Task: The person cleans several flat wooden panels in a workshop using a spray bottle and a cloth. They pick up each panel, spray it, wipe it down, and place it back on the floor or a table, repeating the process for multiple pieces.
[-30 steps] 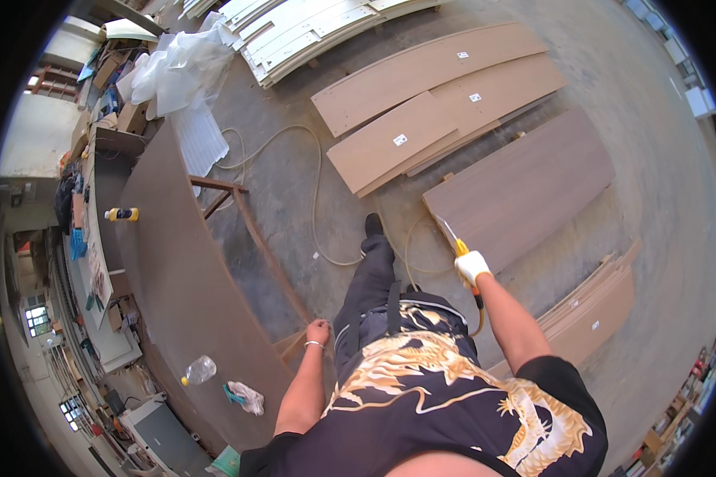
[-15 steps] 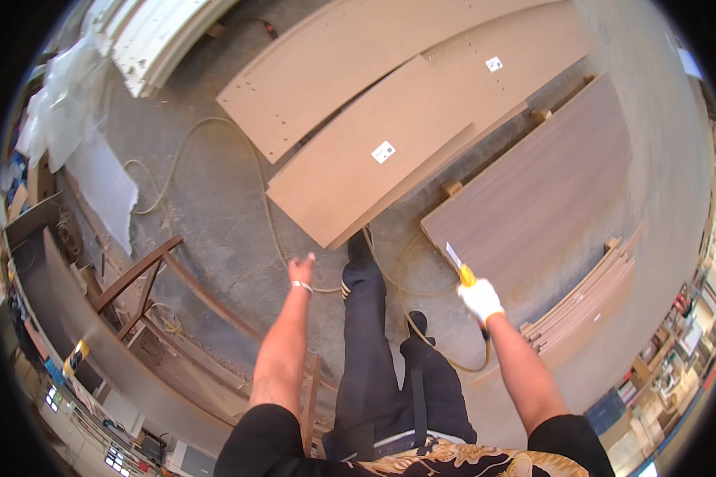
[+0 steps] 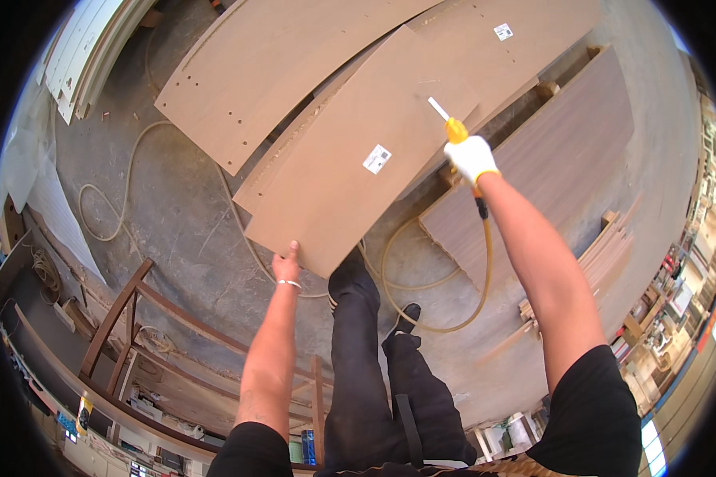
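Note:
My bare left hand (image 3: 286, 263) grips the near corner of a long brown panel (image 3: 326, 187), its thumb on top and its fingers mostly hidden under the edge. This panel lies skewed on the stack, with a white label on its face. In a white, yellow-cuffed work glove, my right hand (image 3: 471, 159) is wrapped round a yellow air blow gun (image 3: 456, 130). Its pale nozzle (image 3: 437, 108) points forward over the panel. From the gun's lower end a yellowish air hose (image 3: 485, 262) loops down to the floor.
Another brown panel with drilled holes (image 3: 239, 79) lies at far left. To the right are a darker wood-grain panel (image 3: 533, 159) on blocks and a strip stack (image 3: 605, 250). A brown frame (image 3: 135, 318) stands at left. Hose loops (image 3: 123, 215) cross the floor.
My left hand has reached the panel's near corner and taken hold; that panel has turned slightly off the one beneath. My right hand has carried the air blow gun forward over the panel.

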Action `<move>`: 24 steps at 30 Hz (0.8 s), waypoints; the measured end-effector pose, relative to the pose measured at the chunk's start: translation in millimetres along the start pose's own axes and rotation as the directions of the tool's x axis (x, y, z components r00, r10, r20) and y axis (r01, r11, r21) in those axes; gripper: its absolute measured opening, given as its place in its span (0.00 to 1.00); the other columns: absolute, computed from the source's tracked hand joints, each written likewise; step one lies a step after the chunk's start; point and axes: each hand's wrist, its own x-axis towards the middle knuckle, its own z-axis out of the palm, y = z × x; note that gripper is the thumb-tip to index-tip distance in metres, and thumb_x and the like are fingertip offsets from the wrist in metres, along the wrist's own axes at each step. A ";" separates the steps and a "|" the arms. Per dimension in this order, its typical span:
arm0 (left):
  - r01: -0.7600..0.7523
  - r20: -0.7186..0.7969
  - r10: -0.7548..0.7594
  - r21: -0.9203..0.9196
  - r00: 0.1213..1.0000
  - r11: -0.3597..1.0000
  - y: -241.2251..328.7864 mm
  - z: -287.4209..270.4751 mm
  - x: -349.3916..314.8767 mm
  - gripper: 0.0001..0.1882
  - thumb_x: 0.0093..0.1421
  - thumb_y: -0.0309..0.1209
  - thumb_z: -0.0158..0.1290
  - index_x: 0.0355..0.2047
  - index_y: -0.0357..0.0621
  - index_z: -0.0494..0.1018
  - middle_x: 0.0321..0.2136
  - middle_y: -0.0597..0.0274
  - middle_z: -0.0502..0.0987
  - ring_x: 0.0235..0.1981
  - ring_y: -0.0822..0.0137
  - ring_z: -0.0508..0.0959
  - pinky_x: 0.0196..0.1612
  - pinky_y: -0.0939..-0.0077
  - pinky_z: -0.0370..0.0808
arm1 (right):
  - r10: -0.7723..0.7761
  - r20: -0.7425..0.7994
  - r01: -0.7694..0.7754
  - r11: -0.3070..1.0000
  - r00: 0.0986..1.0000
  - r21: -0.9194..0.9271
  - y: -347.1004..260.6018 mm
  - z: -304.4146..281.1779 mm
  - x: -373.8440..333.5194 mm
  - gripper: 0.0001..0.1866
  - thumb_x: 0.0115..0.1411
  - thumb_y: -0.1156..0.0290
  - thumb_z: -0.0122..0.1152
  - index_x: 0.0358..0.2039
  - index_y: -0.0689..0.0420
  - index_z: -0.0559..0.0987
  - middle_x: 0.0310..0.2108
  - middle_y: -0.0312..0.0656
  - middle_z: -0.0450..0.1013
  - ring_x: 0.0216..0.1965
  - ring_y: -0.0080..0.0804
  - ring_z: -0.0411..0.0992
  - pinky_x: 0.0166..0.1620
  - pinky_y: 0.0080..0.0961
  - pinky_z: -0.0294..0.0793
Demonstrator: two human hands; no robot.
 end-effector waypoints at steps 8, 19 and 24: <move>0.089 0.183 -0.019 -0.382 0.983 0.920 -17.8 -32.6 -99.6 0.35 0.59 0.38 0.66 0.63 0.38 0.65 0.56 0.59 0.73 0.55 0.62 0.74 0.56 0.62 0.73 | -0.181 -0.013 0.176 0.970 0.983 -0.170 12.0 9.5 -36.8 0.19 0.59 0.57 0.57 0.33 0.61 0.84 0.34 0.59 0.79 0.40 0.59 0.78 0.45 0.49 0.77; 0.041 0.302 0.194 -0.625 0.933 0.780 58.7 -33.4 -256.8 0.30 0.58 0.27 0.62 0.60 0.36 0.66 0.51 0.57 0.76 0.53 0.59 0.77 0.55 0.63 0.76 | -0.059 -0.102 0.036 0.976 0.993 -0.216 -16.4 -29.2 -28.0 0.18 0.57 0.61 0.57 0.36 0.63 0.84 0.40 0.60 0.79 0.46 0.58 0.78 0.49 0.46 0.77; -0.062 0.273 0.278 -0.601 0.921 0.797 85.6 -19.4 -335.7 0.19 0.58 0.27 0.61 0.49 0.31 0.75 0.42 0.55 0.81 0.42 0.64 0.81 0.48 0.68 0.78 | -0.342 0.051 0.346 0.930 0.938 -0.123 20.7 -51.5 -150.6 0.22 0.55 0.57 0.63 0.39 0.64 0.82 0.37 0.56 0.81 0.37 0.54 0.80 0.42 0.42 0.78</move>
